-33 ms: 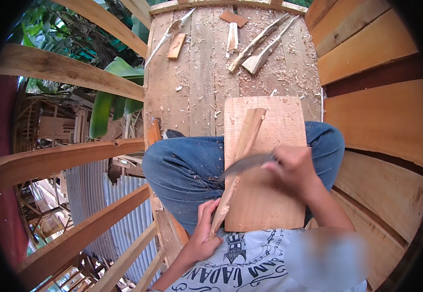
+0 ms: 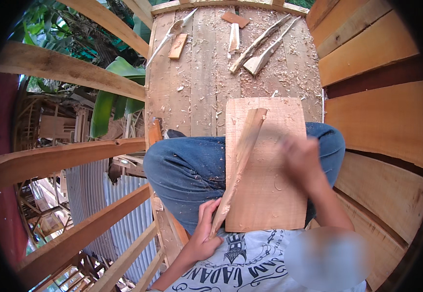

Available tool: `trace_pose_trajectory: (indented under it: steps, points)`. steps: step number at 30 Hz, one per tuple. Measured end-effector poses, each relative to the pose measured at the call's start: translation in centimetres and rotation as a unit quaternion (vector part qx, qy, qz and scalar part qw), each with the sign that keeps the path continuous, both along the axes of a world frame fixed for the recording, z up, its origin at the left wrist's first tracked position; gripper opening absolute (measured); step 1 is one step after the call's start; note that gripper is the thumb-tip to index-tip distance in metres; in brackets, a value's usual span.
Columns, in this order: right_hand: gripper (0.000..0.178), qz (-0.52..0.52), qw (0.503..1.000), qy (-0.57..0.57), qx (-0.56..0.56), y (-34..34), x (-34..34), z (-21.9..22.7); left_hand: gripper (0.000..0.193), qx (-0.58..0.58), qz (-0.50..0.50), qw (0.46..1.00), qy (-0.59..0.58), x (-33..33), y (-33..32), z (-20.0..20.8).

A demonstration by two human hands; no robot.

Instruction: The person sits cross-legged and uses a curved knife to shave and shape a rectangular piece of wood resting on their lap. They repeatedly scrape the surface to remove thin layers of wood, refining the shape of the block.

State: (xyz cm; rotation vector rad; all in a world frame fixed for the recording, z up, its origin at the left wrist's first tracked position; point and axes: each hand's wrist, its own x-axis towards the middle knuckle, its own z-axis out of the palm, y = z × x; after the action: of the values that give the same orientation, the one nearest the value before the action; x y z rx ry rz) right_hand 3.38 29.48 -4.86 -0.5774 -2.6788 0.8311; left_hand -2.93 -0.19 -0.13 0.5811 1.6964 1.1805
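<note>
My left hand is closed round the near end of a roughly shaped stick of wood. The stick slants away from me, its wider far end lying over a flat rectangular board across my lap. Above the board's right side, my right hand is closed and smeared by motion. It grips a knife with a curved blade, which shows only as a grey blur near the upper part of the stick. The knife's handle is hidden in the fist.
Shavings litter the plank floor. Farther off lie a carved wooden spoon, a rough spoon blank, another stick and small wood offcuts. Slatted railing runs along the left, a plank wall along the right.
My right hand has moved the knife up and away along the stick, from its middle toward the far end. My left hand keeps its hold in the same place.
</note>
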Motion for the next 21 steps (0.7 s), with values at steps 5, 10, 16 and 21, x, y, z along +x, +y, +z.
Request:
trace_pose_trajectory:
  steps: [5,10,16,21]
  points:
    - [0.033,0.108,0.994,-0.016,-0.005,-0.8,0.0,1.4,0.096,-0.004,-0.002,1.000,0.009,0.1,-0.3,-0.6]
    - [0.035,-0.050,0.997,-0.052,0.000,1.7,-1.2,2.0,0.091,0.005,0.004,1.000,-0.004,0.0,-0.1,-0.3]
    - [0.037,-0.047,0.995,-0.011,-0.083,1.0,-1.9,1.4,0.089,0.004,-0.008,1.000,0.007,-0.1,0.0,-0.2]
    - [0.040,0.201,0.979,0.020,0.028,-1.2,-0.7,2.1,0.089,0.012,-0.009,1.000,0.005,-0.1,-0.3,-0.4]
